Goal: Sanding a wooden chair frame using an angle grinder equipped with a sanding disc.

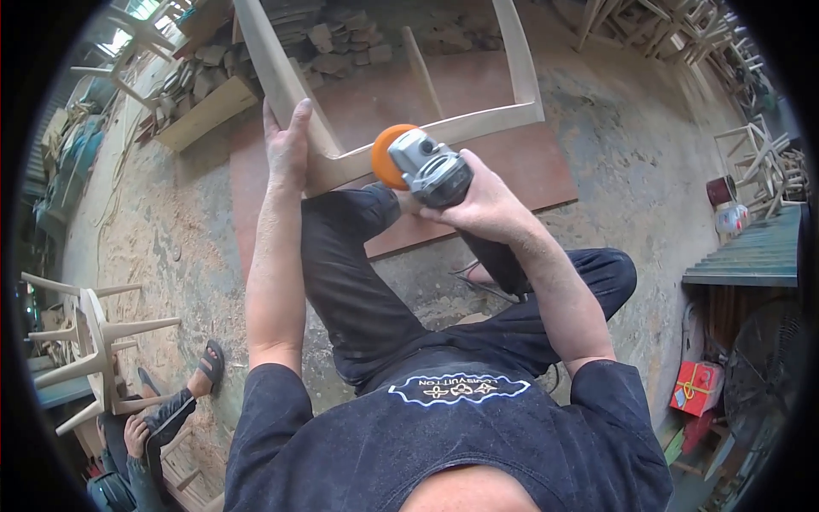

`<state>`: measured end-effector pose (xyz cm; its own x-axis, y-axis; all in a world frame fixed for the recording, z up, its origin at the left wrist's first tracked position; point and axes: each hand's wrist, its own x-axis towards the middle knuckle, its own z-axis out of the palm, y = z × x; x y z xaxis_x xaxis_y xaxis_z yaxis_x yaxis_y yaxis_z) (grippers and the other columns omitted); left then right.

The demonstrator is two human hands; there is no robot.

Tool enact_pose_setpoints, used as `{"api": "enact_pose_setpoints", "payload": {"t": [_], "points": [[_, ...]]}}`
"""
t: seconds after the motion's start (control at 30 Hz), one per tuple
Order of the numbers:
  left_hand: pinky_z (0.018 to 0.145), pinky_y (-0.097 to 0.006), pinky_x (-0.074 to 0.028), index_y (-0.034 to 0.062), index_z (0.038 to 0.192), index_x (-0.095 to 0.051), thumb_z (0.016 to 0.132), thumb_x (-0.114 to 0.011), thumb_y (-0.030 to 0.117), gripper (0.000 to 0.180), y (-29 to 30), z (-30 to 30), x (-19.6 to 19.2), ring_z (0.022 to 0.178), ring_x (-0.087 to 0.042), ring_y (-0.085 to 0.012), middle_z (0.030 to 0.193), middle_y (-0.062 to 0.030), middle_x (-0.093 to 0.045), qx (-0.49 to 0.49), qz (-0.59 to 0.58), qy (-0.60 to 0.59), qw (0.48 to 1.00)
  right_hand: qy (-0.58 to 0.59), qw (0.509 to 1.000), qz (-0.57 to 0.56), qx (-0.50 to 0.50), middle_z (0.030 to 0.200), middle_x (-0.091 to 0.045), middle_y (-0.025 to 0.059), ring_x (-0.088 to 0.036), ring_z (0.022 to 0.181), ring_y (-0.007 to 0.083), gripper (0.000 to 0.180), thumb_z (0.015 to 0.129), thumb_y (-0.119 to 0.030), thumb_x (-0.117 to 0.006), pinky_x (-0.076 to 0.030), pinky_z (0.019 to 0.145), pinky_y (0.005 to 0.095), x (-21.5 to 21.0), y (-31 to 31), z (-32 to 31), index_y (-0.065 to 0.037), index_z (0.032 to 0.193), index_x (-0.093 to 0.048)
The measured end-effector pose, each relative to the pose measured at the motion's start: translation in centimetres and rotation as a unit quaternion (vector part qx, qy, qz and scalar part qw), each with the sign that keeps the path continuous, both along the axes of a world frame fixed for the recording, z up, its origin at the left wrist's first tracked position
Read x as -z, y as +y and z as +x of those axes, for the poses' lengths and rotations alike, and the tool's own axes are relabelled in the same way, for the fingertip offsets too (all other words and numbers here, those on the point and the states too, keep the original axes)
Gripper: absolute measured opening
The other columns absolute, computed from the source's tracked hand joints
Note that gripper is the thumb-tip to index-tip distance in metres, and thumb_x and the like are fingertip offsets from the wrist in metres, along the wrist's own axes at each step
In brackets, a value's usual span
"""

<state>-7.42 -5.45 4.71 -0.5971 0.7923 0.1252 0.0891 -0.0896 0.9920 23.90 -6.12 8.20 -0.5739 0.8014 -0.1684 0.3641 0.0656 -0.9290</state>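
A pale wooden chair frame stands tilted before me, its long rail nearest my knees. My left hand is closed round the frame's left side piece, near the corner, with the thumb on its inner side. In my right hand is an angle grinder, gripped by its dark body. Its orange disc is at the near rail, a little right of the left corner. Whether the disc touches the wood I cannot tell.
A reddish-brown board lies under the frame. Wood offcuts are heaped beyond it. Another person's hand and a wooden chair frame are at the left. More frames, a red box and a fan are at the right.
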Motion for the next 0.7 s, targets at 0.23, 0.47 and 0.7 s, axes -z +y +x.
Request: {"api": "enact_pose_setpoints", "payload": {"t": [0.23,0.47,0.7], "points": [[0.111,-0.038,-0.044,0.0067,0.164,-0.022,0.091,-0.078,0.042,0.098,0.6,-0.7,0.9,0.133,-0.053,-0.0254,0.146,-0.0156,-0.052,0.002,0.012,-0.011,1.000,0.021,0.987,-0.076,0.142,0.105,-0.067,0.0088,-0.066,0.093,0.0169,0.067,0.074,-0.018,-0.092,-0.056,0.085,0.0336,1.4,3.4,6.2,-0.002,0.127,-0.055],[0.110,-0.037,-0.044,0.0085,0.164,-0.025,0.091,-0.077,0.042,0.096,0.4,-0.8,1.1,0.130,-0.055,-0.0250,0.146,-0.0156,-0.053,-0.013,0.008,0.019,1.000,0.073,0.988,-0.038,0.128,0.107,-0.066,0.0091,-0.067,0.094,0.0176,0.064,0.077,-0.017,-0.088,-0.057,0.083,0.0344,1.1,0.5,4.4,-0.003,0.128,-0.053],[0.110,-0.037,-0.045,0.0090,0.163,-0.025,0.092,-0.077,0.040,0.094,0.2,0.1,0.4,0.130,-0.055,-0.0234,0.145,-0.0132,-0.054,-0.006,0.002,0.005,1.000,0.070,0.995,-0.002,-0.069,0.113,-0.069,0.0209,-0.069,0.109,0.0278,0.073,0.073,-0.026,-0.090,-0.053,0.098,0.0385,-0.1,-1.3,-2.5,0.006,0.126,-0.051]]}}
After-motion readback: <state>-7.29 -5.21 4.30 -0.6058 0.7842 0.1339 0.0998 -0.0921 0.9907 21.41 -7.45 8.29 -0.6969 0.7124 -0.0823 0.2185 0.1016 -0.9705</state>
